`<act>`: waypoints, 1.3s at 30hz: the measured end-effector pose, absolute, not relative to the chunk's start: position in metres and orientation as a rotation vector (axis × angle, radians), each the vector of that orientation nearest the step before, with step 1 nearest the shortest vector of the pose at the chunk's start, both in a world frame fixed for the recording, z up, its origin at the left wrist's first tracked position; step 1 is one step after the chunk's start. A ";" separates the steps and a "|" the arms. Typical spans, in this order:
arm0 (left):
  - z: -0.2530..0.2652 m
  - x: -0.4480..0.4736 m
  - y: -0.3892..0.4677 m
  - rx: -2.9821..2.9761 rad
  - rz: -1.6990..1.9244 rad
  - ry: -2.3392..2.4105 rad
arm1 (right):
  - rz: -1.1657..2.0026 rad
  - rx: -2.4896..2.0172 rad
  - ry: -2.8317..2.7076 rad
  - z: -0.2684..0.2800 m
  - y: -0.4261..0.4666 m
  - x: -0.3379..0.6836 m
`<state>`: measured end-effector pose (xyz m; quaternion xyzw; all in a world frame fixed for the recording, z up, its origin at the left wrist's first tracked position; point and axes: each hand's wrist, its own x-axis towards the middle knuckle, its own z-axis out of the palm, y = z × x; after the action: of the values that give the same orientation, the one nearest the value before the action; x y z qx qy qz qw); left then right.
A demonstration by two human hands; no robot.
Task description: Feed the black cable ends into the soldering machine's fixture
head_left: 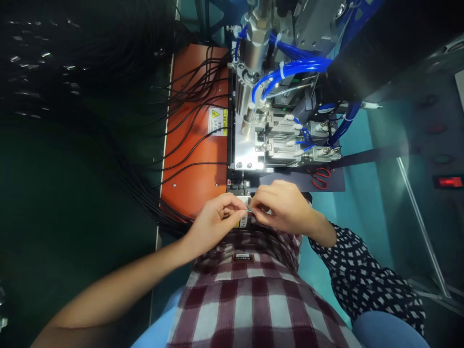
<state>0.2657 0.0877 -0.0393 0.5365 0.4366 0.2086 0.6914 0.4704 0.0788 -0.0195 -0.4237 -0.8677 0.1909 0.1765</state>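
Note:
My left hand (222, 216) is closed in a pinch, its thumb and forefinger meeting on thin greenish wire ends (249, 210). From the other side my right hand (279, 205) pinches close to the same wire ends, fingers curled. Only a short bit of wire shows between the fingertips; the rest is hidden. Both hands are just in front of the machine's near end, above a small plate with a printed label (243, 221). Behind the fingers lies a small black fixture (238, 184).
Several black cables (195, 140) cross an orange panel (192, 186) with a warning label (218, 122). A metal pneumatic machine (250, 145) with blue hoses (293, 67) rises behind my hands. Red-handled scissors or snips (321, 178) lie on the dark plate at right. A dense cable bundle (134, 164) hangs left.

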 end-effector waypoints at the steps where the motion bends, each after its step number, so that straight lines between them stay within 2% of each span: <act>1: -0.038 0.266 0.089 1.164 0.463 0.971 | 0.638 -1.190 -2.406 -0.023 0.080 0.472; 5: -0.035 0.269 0.092 1.071 0.468 0.976 | 0.868 -1.131 -2.235 -0.033 0.082 0.474; 13: -0.040 0.266 0.091 0.899 0.493 1.004 | 1.028 -1.298 -1.644 -0.047 0.065 0.452; 22: -0.045 0.263 0.086 0.864 0.583 1.011 | 1.115 -1.417 -1.243 -0.057 0.048 0.412; 32: -0.045 0.266 0.088 0.815 0.575 1.021 | 1.047 -1.463 -1.228 -0.057 0.048 0.418; 39: -0.048 0.265 0.086 0.865 0.579 1.013 | 1.140 -1.435 -1.070 -0.058 0.051 0.413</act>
<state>0.2651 0.0863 -0.0477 0.3956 0.4633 0.2646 0.7476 0.4129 0.0511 -0.0580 -0.5902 -0.4400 0.4690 0.4880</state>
